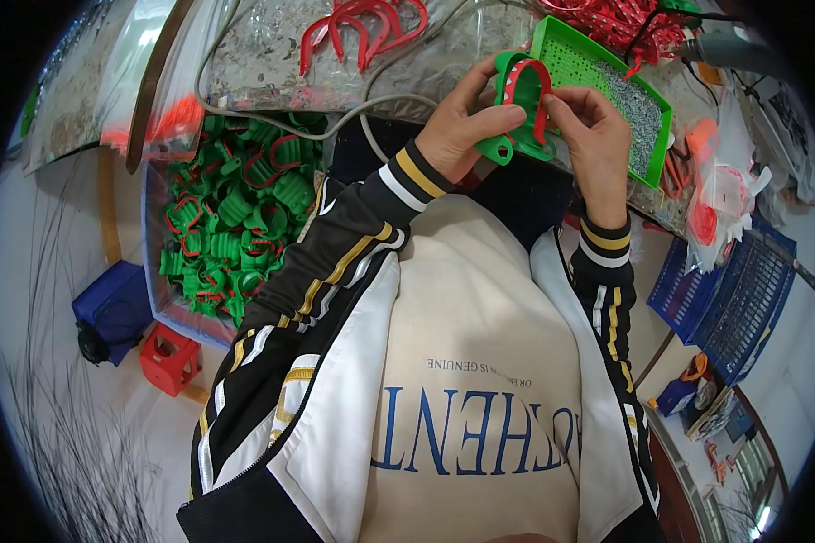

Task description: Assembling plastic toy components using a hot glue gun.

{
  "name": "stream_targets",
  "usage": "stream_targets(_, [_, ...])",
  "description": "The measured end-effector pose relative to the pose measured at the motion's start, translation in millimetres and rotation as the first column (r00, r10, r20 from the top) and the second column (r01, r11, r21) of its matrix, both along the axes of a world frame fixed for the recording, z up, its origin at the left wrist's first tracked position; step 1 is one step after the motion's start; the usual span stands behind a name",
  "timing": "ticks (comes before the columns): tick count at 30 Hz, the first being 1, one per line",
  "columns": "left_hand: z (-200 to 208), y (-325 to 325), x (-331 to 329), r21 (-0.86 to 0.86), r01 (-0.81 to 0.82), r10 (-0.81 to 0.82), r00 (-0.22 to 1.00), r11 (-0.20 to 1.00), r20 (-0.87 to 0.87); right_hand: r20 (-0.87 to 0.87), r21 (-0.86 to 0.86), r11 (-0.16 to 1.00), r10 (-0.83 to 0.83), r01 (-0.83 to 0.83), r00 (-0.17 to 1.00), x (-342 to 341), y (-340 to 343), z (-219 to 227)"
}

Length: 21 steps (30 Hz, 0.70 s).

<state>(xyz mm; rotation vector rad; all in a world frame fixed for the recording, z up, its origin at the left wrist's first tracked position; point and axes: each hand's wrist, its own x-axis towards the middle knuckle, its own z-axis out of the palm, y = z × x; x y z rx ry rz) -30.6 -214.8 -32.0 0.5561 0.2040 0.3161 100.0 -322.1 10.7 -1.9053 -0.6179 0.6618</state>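
Note:
My left hand [462,127] is closed round a green plastic toy jaw piece [493,148], thumb on its near side, above the front edge of the worktable. A red U-shaped strip with white teeth [541,122] sits at the opening of the green piece. On its right side, the thumb and fingertips of my right hand [596,136] pinch the red strip. Several loose red U-shaped strips [364,34] lie farther back on the table. Just right of my hands stands a green tray [545,38] holding small grey metal bits, likely screws.
To my left a lined bin [150,249] is heaped with green and red pieces [235,208]. A grey cable [335,128] loops over the table edge. A red stool [169,359] and blue box [113,312] stand at left, blue crates [743,303] at right. Red strips pile up [607,27] behind the tray.

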Motion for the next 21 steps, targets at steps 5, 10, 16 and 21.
stream_targets(5, [3.1,1.2,-0.4,0.003,0.033,-0.033,0.998,0.999,0.059,-0.034,0.033,0.999,0.017,-0.016,0.999,5.7,-3.3,4.9])
stream_targets(10, [-3.5,-9.5,-13.4,-0.409,0.320,-0.279,0.947,0.855,0.158,-0.244,0.136,0.985,0.134,-0.103,0.961,2.1,-19.9,13.0])
stream_targets(16, [-20.3,-19.8,-14.1,-0.494,0.359,-0.263,0.931,0.792,0.254,0.611,0.517,0.849,-0.456,0.109,0.647,8.1,-44.8,21.1])
stream_targets(21, [-26.5,-29.0,-16.2,-0.498,0.418,-0.309,0.906,0.760,0.290,0.519,0.540,0.841,-0.300,-0.035,0.801,70.4,-8.1,102.1])
